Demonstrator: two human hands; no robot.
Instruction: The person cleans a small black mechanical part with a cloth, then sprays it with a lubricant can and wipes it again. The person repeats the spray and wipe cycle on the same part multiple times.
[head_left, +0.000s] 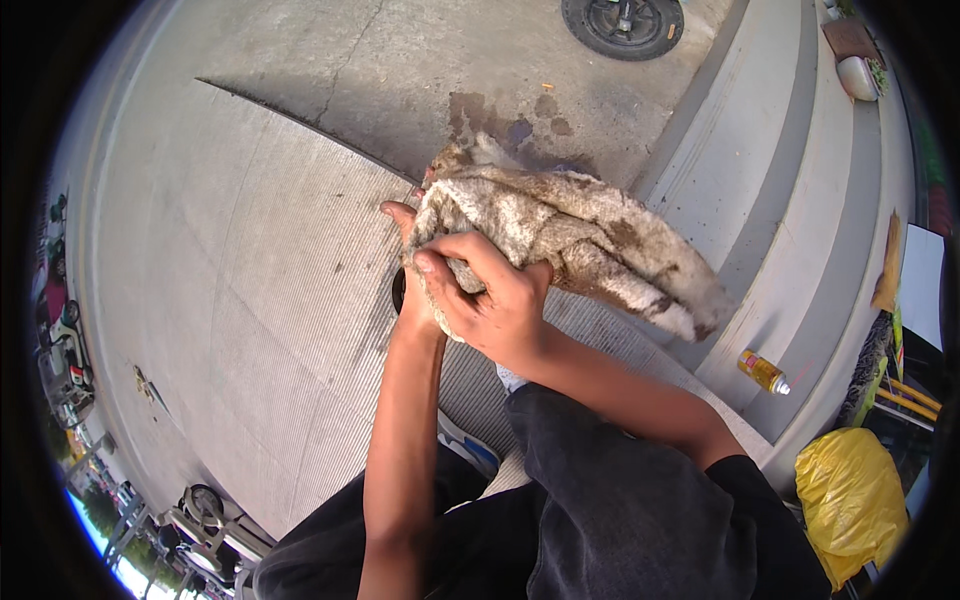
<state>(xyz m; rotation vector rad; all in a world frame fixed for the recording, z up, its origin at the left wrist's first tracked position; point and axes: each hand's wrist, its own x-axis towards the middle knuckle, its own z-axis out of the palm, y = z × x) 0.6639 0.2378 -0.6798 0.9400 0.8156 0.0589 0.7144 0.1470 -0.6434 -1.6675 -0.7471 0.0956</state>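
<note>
A whitish, shaggy rag (590,235) with brown stains is bunched up in front of me, its loose end hanging off to the right. My right hand (490,300) is closed on the near side of it, the fingers curled into the cloth. The rag lies over my left hand (408,240), against the palm. The left thumb sticks out to the left; the other fingers are mostly covered, so their grip does not show. Part of a dark round object (399,290) peeks out behind my left wrist.
A small wheel with a black tyre (652,42) lies on the concrete ahead, beyond wet stains. Grey steps (745,150) rise on the right, with a yellow spray can (764,372) on its side. Nearby sits a yellow plastic bag (850,490). Small tools (148,388) lie on the left.
</note>
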